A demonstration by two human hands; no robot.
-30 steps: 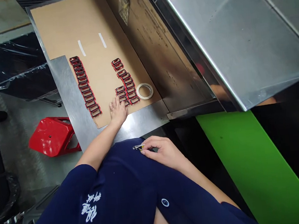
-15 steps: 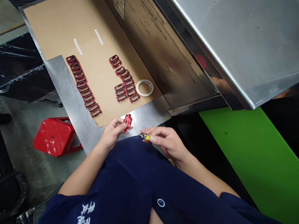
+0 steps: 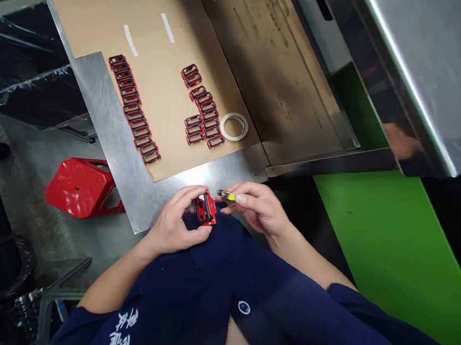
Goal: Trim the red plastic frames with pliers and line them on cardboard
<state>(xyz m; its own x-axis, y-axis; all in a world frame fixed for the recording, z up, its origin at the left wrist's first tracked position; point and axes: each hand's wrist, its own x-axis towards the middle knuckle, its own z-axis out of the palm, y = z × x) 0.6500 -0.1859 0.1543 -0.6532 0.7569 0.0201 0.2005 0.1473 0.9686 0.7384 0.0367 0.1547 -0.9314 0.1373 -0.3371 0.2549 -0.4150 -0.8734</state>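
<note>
My left hand (image 3: 175, 225) is closed around a small red and black frame part (image 3: 205, 209), held upright just over the steel table's near edge. My right hand (image 3: 254, 208) pinches a small metal tool with a yellow band (image 3: 228, 196), its tip right beside the part. On the cardboard sheet (image 3: 156, 54) lie two rows of the same red parts: a long left row (image 3: 134, 116) and a shorter right cluster (image 3: 203, 115). A roll of white tape (image 3: 234, 126) sits beside the right cluster.
The steel table (image 3: 106, 130) carries the cardboard. A slanted steel hood (image 3: 427, 47) rises on the right, with a green panel (image 3: 391, 254) under it. A red stool (image 3: 79, 188) and a black plastic-wrapped bin (image 3: 13, 63) stand on the floor at left.
My left hand took a red part from the right cluster and drew it back to the table's edge. My right hand rose with the tool to meet it.
</note>
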